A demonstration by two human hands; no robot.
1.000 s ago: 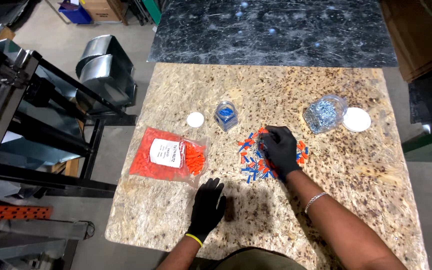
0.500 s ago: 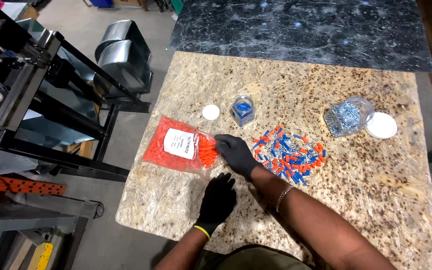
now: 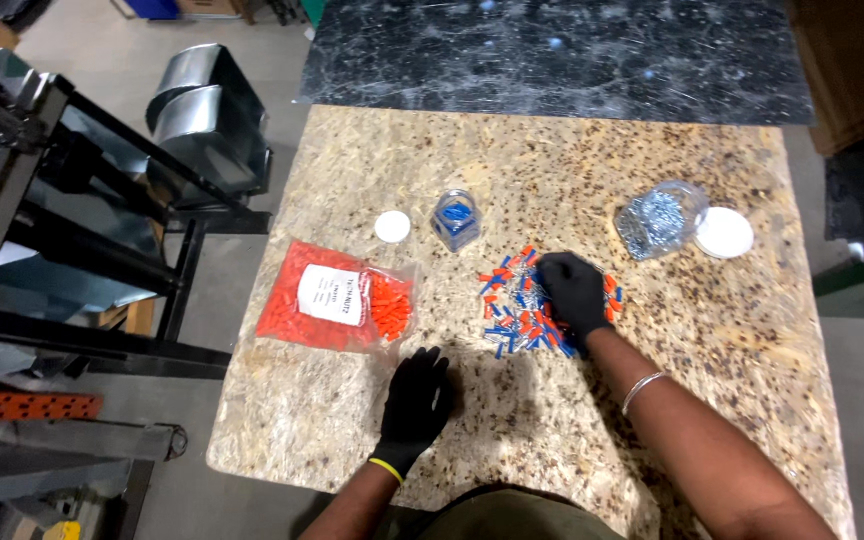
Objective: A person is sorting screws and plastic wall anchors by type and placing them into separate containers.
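My right hand (image 3: 572, 292), in a black glove, lies on a loose pile of small orange and blue connectors (image 3: 517, 320) in the middle of the speckled stone table (image 3: 652, 400). Its fingers curl down over the pieces, and whether they grip any is hidden. My left hand (image 3: 418, 398), also gloved, rests flat on the table near the front edge, fingers apart, holding nothing. Just above it lies a clear bag of orange connectors (image 3: 337, 297) with a white label.
A small clear jar with blue pieces (image 3: 457, 218) stands behind the pile, its white lid (image 3: 392, 226) beside it. A clear jar of silver screws (image 3: 657, 218) lies at the right next to another white lid (image 3: 724, 232). Metal racks (image 3: 62, 250) stand left of the table.
Half a second ago my right hand was at the mouth of the orange bag; it has moved back right onto the pile. My left hand has stayed flat on the table.
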